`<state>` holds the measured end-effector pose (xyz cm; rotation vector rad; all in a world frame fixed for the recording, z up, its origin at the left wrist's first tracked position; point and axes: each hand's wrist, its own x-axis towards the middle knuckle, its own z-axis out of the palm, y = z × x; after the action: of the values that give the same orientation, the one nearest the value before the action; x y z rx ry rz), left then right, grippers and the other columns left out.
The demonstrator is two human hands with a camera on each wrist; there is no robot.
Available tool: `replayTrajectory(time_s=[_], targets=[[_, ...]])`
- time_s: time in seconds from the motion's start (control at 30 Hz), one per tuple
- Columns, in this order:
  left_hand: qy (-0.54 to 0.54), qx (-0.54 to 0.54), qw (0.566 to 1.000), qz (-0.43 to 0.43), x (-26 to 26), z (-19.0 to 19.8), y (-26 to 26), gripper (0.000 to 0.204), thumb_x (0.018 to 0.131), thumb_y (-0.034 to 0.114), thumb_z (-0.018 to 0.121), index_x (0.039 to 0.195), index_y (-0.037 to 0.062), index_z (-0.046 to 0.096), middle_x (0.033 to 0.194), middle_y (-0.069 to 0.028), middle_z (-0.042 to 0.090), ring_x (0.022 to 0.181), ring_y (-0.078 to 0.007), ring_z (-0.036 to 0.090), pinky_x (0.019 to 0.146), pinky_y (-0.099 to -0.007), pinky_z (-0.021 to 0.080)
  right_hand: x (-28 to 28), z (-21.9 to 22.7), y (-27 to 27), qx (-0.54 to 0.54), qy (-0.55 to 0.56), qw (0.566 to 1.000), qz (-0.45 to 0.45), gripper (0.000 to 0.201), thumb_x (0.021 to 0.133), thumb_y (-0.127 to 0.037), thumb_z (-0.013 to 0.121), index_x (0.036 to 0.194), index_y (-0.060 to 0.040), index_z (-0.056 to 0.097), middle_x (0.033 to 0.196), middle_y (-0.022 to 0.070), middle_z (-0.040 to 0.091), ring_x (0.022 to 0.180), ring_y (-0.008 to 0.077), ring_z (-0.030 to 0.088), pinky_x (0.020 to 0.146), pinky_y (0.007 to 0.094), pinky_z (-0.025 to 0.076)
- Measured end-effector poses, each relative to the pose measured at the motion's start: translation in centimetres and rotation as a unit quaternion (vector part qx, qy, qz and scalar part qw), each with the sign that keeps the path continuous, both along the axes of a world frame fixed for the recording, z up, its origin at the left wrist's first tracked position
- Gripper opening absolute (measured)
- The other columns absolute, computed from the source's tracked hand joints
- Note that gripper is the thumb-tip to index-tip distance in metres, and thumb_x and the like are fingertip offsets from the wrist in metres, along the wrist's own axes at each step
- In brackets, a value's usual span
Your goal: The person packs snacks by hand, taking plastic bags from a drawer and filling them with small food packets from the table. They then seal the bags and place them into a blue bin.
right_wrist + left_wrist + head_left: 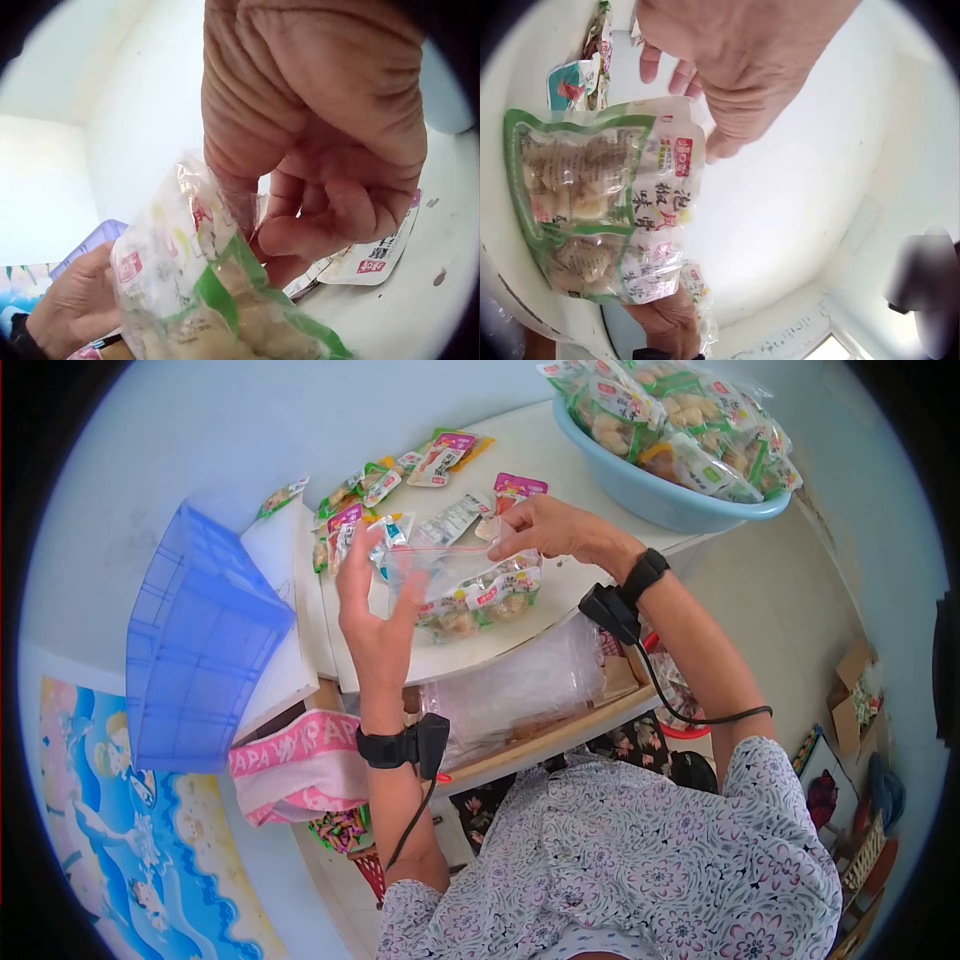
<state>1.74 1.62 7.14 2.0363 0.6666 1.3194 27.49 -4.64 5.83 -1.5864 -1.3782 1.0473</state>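
A clear plastic bag (470, 595) with a reddish line near its mouth stands over the white tabletop, green-and-white printed snack packets (592, 195) inside it. Pale, lumpy food shows through the packets' windows. My right hand (555, 530) pinches the bag's upper right corner between thumb and curled fingers, as the right wrist view (315, 150) also shows. At the opposite side is my left hand (378, 620), fingers extended upward and thumb beside the bag's edge (697, 120). Behind the bag lie a silvery-white packet (452, 520) and a purple-topped packet (518, 488).
Several small snack packets (440, 460) lie along the table's back left. A light blue basin (650, 495) heaped with filled bags stands back right. At left is a blue plastic crate (205, 640). Below the tabletop, an open drawer holds clear plastic bags (510, 685); a pink-and-white towel (300, 765) hangs beside it.
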Motion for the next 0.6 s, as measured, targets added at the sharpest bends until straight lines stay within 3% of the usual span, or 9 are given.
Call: replayTrajectory(time_s=[0.1, 0.2, 0.3, 0.33, 0.43, 0.53, 0.6], targets=[[0.093, -0.016, 0.989, -0.113, -0.2, -0.1, -0.8, 0.078, 0.082, 0.012, 0.083, 0.152, 0.0054, 0.048, 0.127, -0.0114, 0.071, 0.130, -0.0258, 0.057, 0.114, -0.0420, 0.040, 0.6, -0.9, 0.5, -0.003, -0.001, 1.000, 0.021, 0.020, 0.084, -0.027, 0.083, 0.080, -0.0088, 0.074, 0.068, -0.0072, 0.053, 0.062, 0.0065, 0.040, 0.053, 0.0274, 0.026], [0.131, -0.065, 0.979, -0.145, -0.8, -1.8, -0.5, 0.076, 0.081, 0.012, 0.085, 0.149, 0.0051, 0.051, 0.131, -0.0127, 0.070, 0.124, -0.0223, 0.062, 0.109, -0.0390, 0.045, 1.1, -1.4, 0.5, 0.003, -0.014, 1.000, 0.021, 0.019, 0.085, -0.025, 0.082, 0.084, -0.0072, 0.075, 0.071, -0.0055, 0.058, 0.066, 0.0069, 0.047, 0.057, 0.0263, 0.032], [0.078, -0.214, 0.961, -0.156, -1.6, -2.7, -0.7, 0.067, 0.082, 0.011, 0.084, 0.143, 0.0046, 0.057, 0.127, -0.0132, 0.071, 0.114, -0.0167, 0.065, 0.102, -0.0336, 0.050, 1.2, -1.8, 0.0, 0.043, -0.009, 0.999, -0.005, 0.018, 0.088, -0.023, 0.079, 0.090, -0.0050, 0.075, 0.077, -0.0023, 0.066, 0.074, 0.0076, 0.056, 0.064, 0.0262, 0.041], [0.072, -0.212, 0.963, -0.149, -1.8, -3.3, -0.6, 0.064, 0.083, 0.010, 0.084, 0.141, 0.0042, 0.059, 0.125, -0.0128, 0.071, 0.111, -0.0154, 0.065, 0.099, -0.0323, 0.051, 1.1, -1.9, 0.0, 0.063, -0.004, 0.998, -0.012, 0.018, 0.089, -0.022, 0.078, 0.093, -0.0042, 0.075, 0.080, -0.0010, 0.068, 0.077, 0.0079, 0.059, 0.067, 0.0264, 0.044], [0.057, -0.214, 0.965, -0.136, -2.0, -4.5, -0.2, 0.056, 0.083, 0.008, 0.084, 0.135, 0.0026, 0.064, 0.119, -0.0110, 0.073, 0.106, -0.0132, 0.066, 0.093, -0.0296, 0.053, 0.1, -1.8, 0.7, 0.241, -0.091, 0.956, -0.141, 0.019, 0.093, -0.021, 0.076, 0.100, -0.0042, 0.074, 0.092, 0.0027, 0.074, 0.085, 0.0115, 0.064, 0.076, 0.0283, 0.050], [0.054, -0.248, 0.959, -0.128, -2.2, -5.6, -0.3, 0.050, 0.084, 0.008, 0.083, 0.131, 0.0002, 0.067, 0.117, -0.0085, 0.073, 0.103, -0.0140, 0.066, 0.093, -0.0300, 0.052, -2.8, 2.1, -1.3, 0.420, -0.160, 0.883, -0.136, 0.030, 0.088, -0.032, 0.079, 0.100, -0.0048, 0.072, 0.095, 0.0108, 0.074, 0.079, 0.0262, 0.070, 0.070, 0.0356, 0.055], [0.046, -0.281, 0.952, -0.114, -2.3, -7.7, 0.4, 0.046, 0.087, 0.013, 0.083, 0.129, -0.0007, 0.068, 0.114, -0.0079, 0.074, 0.099, -0.0144, 0.066, 0.092, -0.0308, 0.052, -3.9, 2.8, -2.2, 0.427, -0.236, 0.873, 0.001, 0.037, 0.087, -0.042, 0.079, 0.103, -0.0091, 0.074, 0.097, 0.0098, 0.075, 0.089, 0.0310, 0.071, 0.073, 0.0410, 0.055]])
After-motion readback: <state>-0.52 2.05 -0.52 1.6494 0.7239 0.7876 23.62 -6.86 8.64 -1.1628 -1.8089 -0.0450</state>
